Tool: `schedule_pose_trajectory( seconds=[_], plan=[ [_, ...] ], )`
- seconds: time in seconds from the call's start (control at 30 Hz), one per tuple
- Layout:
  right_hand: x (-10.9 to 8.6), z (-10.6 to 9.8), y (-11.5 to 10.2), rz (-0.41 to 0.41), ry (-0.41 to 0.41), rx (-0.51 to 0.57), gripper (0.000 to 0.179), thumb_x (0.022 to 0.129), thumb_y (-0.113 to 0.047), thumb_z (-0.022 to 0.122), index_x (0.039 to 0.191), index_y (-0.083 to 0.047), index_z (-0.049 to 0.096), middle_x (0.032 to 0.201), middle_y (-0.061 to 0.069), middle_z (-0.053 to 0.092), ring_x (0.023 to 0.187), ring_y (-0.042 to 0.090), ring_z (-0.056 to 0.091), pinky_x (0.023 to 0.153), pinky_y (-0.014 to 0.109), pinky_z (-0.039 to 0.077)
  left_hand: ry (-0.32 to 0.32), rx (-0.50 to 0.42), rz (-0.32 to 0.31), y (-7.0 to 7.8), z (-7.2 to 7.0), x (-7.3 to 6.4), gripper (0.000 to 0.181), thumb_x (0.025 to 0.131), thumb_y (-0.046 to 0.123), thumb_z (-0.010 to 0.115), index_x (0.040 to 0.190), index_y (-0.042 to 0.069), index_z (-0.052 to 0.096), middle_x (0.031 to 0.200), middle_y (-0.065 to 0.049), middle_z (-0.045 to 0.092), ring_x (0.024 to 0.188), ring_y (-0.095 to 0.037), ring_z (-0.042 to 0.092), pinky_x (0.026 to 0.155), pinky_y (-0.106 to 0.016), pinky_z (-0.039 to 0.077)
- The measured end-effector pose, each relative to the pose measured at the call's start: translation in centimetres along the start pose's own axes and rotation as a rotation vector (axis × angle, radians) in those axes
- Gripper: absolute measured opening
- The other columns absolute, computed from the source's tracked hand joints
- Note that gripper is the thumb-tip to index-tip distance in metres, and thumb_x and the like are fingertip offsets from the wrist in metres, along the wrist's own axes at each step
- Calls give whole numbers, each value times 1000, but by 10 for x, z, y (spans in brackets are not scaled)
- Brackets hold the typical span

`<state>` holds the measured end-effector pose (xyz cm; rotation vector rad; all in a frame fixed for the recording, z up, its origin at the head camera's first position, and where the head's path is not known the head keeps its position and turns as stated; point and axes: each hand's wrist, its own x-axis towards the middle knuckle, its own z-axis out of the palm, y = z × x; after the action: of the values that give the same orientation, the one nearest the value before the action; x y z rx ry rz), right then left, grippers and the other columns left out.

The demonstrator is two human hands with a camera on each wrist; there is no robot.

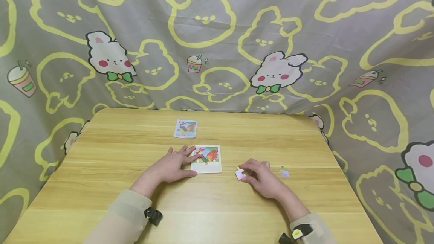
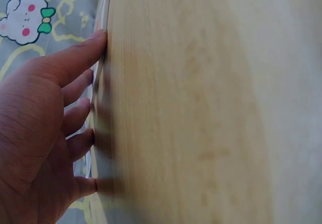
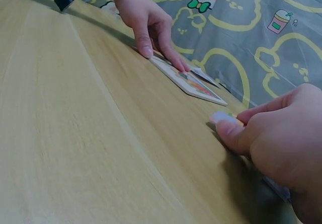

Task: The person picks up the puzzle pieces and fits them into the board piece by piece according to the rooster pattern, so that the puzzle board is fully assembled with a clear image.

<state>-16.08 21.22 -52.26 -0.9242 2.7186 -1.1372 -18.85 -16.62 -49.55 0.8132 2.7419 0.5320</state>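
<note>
Puzzle board on worktop, approx. half done: top filled, btm blank. L hand spread, touching board; R hand pinches pc right of board; loose pc(s) further R, unplaced.

Head view: bright, even; pale glare on near tabletop. Left wrist view: tabletop blurred, washed out at right. Right wrist view: dimmer, dark shadow beneath right hand.
</note>
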Motion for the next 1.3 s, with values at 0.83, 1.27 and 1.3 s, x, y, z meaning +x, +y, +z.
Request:
schedule_pose_trajectory(
  seconds=[0.83,1.27,1.3],
  plan=[
    [44,8,-14,-165,154,35,39,90,-21,87,122,-2,77,103,-11,74,84,7,63,90,43,30,-4,-25,-17,-4,2,2,72,98,58,68,159,22,52,172,-3,29,158,-38,21,118,-78,9],
    [72,36,-32,-108,113,3,38,89,-25,88,121,-7,79,100,-11,74,84,7,66,90,43,28,-3,-24,-22,-1,1,1,71,98,58,68,159,24,52,172,-3,28,158,-39,21,118,-77,9],
    [74,38,-34,-105,108,1,39,89,-26,88,122,-7,79,99,-11,73,83,7,64,89,42,27,0,-22,-22,-1,1,1,71,98,58,69,158,23,52,172,-3,29,158,-39,22,118,-77,9]
  ],
)
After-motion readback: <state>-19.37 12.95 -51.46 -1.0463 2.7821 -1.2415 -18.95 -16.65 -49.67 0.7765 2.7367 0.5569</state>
